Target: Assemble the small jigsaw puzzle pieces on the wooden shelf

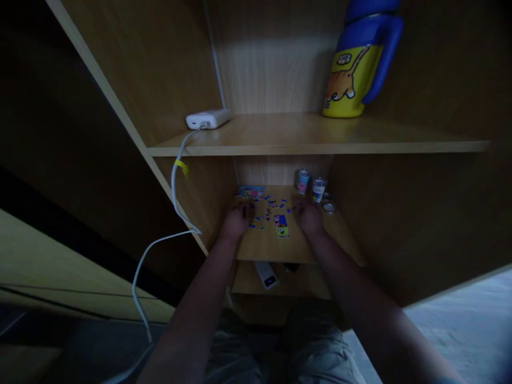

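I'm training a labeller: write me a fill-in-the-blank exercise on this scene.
The curved handle of the blue-and-yellow bottle is ____.
A white cable plugged into the white box-shaped device bears a ____ strip.
Small colourful jigsaw pieces lie on a ____ (higher/lower) wooden shelf than the bottle.
Between the bare left hand and bare right hand, the ____ is nearer the printed cylindrical containers.

blue; yellow; lower; right

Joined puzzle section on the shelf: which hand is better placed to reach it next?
Probably the right hand: it is nearer the joined puzzle section, while the left hand is farther off, with loose pieces lying between.
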Available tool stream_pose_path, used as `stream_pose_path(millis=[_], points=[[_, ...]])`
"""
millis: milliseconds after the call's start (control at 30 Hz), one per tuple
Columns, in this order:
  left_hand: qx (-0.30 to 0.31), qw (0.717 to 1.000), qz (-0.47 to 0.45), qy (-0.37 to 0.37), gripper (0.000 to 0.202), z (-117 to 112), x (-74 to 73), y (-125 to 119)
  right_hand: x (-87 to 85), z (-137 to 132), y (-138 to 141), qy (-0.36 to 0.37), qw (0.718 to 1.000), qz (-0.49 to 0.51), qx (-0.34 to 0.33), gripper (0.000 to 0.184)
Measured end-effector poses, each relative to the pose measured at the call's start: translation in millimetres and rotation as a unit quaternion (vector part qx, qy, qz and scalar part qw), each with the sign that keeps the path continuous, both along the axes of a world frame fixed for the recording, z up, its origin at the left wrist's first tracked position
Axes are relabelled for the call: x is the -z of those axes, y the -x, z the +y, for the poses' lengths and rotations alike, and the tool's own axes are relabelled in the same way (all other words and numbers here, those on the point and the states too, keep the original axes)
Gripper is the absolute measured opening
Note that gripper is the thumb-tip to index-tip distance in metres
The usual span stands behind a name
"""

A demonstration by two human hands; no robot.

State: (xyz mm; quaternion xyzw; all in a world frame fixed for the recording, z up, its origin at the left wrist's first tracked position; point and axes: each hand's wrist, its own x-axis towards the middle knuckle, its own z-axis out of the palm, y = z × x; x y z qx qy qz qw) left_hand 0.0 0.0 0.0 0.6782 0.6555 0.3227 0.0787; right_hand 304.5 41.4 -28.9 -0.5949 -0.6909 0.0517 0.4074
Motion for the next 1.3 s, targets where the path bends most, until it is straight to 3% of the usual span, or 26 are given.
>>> stream_pose_path(millis=[133, 300, 500, 667, 867, 1100, 1300], points=[[-0.039, 0.999, -0.015, 0.008, 0.027, 4, 1.7, 4, 2.5, -1, 4, 0.065, 0.995, -0.065, 0.032, 0.037], [-0.051, 0.998, -0.034, 0.004, 0.025, 6, 5.7, 7, 1.5, 0, 5, 0.088, 0.993, -0.073, 0.036, 0.037], [-0.046, 0.998, -0.035, 0.003, 0.027, 7, 8.5, 9, 7.6, 4, 4, 0.042, 0.998, -0.042, 0.029, 0.024], [-0.026, 0.998, -0.066, 0.0, 0.033, 7, 7.2, 10, 11.8, 7, 3, 0.038, 0.999, -0.028, 0.018, 0.025], [-0.005, 0.996, -0.091, -0.019, 0.028, 6, 6.0, 12, 13.2, 6, 2, 0.038, 0.999, -0.021, 0.021, 0.023], [0.042, 0.997, -0.065, 0.02, 0.029, 8, 7.0, 13, 3.1, 5, 6, -0.018, 0.993, 0.038, -0.111, 0.021], [0.048, 0.996, -0.061, 0.032, 0.031, 10, 3.1, 12, -7.9, -10, 14, -0.038, 0.98, -0.006, -0.197, 0.023]])
